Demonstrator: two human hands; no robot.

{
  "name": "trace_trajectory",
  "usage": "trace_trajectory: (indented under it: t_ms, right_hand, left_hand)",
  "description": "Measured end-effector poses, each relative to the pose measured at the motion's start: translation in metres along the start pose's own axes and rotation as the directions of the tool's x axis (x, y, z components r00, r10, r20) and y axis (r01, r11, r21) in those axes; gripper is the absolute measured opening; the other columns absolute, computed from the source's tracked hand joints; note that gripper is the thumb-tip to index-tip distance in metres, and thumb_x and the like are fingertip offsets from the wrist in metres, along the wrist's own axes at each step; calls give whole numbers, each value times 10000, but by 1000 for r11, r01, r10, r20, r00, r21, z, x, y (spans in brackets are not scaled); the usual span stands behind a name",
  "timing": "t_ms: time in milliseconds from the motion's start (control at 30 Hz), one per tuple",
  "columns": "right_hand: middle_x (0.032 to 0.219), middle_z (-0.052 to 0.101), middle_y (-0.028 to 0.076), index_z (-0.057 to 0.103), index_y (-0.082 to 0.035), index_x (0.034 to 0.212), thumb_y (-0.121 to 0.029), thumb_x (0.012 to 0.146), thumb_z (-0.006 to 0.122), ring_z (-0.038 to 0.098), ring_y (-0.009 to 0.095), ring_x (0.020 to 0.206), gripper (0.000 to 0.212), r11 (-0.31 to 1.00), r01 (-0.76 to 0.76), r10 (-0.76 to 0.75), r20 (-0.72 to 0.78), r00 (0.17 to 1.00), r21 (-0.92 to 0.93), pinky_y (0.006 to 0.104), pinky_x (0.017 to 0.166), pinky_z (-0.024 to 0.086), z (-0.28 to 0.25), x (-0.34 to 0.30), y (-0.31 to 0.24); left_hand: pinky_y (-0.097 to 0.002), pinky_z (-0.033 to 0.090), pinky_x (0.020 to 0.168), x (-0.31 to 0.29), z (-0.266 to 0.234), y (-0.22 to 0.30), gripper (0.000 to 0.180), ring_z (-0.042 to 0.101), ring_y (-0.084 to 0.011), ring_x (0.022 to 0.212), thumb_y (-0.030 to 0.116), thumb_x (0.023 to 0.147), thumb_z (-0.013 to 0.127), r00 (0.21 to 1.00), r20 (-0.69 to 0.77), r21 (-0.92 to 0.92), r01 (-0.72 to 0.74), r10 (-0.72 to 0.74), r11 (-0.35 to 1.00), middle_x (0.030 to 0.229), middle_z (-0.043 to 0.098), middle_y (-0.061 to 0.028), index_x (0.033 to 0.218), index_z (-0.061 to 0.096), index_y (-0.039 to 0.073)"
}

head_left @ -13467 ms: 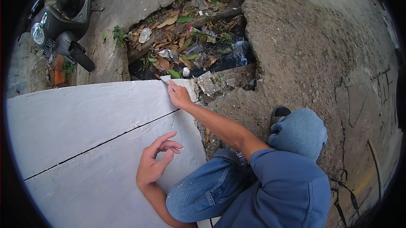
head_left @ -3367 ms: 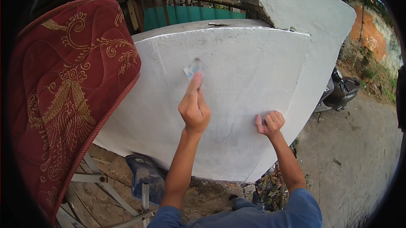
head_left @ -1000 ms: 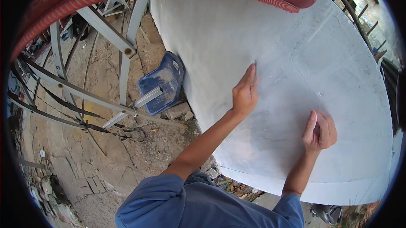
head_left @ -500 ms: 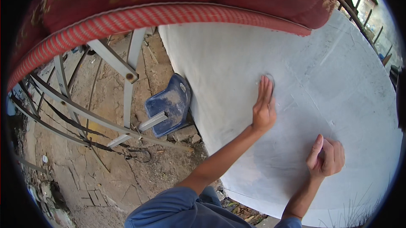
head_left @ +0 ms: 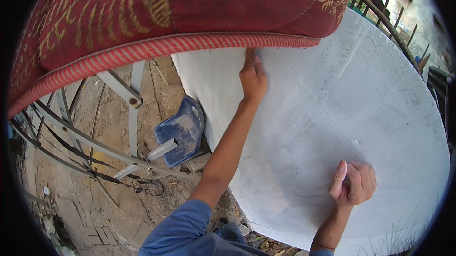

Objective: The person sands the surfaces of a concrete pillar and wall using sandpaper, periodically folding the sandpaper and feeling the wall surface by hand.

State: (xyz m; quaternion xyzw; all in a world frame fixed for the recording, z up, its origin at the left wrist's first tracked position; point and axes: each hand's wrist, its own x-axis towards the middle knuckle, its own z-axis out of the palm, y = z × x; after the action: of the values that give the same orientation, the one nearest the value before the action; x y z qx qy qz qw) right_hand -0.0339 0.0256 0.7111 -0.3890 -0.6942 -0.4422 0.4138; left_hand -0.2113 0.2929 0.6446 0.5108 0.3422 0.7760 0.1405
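Before me spreads a large, smooth grey-white surface (head_left: 304, 151) with faint scratches and patches. My left hand (head_left: 254, 82) reaches far across it, its fingers held together and pressed to the surface. Its fingertips vanish behind red fabric (head_left: 204, 14) with gold embroidery and a striped edge. A small greyish bit shows by those fingers, too little to name. Nearer and to the right, my right hand (head_left: 355, 183) is curled over the same surface, thumb standing apart from the bent fingers. Nothing shows in it.
A blue plastic seat (head_left: 181, 130), dusty, lies against the surface's left edge. Beside it stands a metal frame (head_left: 118, 87) of flat bars over cracked ground (head_left: 76, 175). A fence of rusty bars (head_left: 387, 18) runs behind the far right edge.
My left hand has slid away from me and to the left, its fingertips now behind the red fabric. My right hand keeps its curled shape. The whole view has shifted a little.
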Motion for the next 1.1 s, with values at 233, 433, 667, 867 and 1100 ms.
trace_trajectory:
  t_ms: [233,433,667,867,1100]
  right_hand:
    - [589,547,-6,586,-97,644,-70,742,712,425,128,445,162,1000,-10,10,29,1000,-5,271,452,258,2,3,3]
    - [599,551,-29,599,-126,654,-87,718,734,430,116,458,154,999,-51,51,53,997,1,271,455,257,-4,1,1]
    - [604,546,-29,593,-128,661,-107,707,754,427,120,459,168,997,-56,52,74,996,44,276,460,264,-14,-4,0]
    - [574,493,-19,552,-127,601,-127,687,769,421,134,458,233,997,-46,45,20,999,68,283,439,256,-9,-6,-1]
    - [516,367,-2,428,-129,532,-290,680,764,363,160,423,401,999,2,-4,-45,999,-53,291,408,265,-2,-10,12]
  left_hand:
    - [-379,458,1012,-19,-3,15,405,508,-375,1274,130,1022,394,993,39,2,-116,116,993,1369,498,-286,1361,445,-85]
    - [-426,410,1068,-19,12,66,419,431,-424,1328,76,986,463,915,73,-98,-388,396,916,1398,479,-267,1371,444,-89]
    - [-494,388,1085,-45,2,95,518,432,-427,1327,-97,802,525,735,316,-140,-589,600,796,1346,531,-262,1319,507,-85]
    - [-435,470,1005,-190,-96,48,490,567,-387,1215,-117,795,484,812,521,-156,-211,261,965,1275,588,-266,1280,539,-97]
    - [-342,501,755,-289,-202,59,403,656,-194,902,111,1011,383,639,658,178,384,-400,906,1130,673,-202,1336,510,-90]
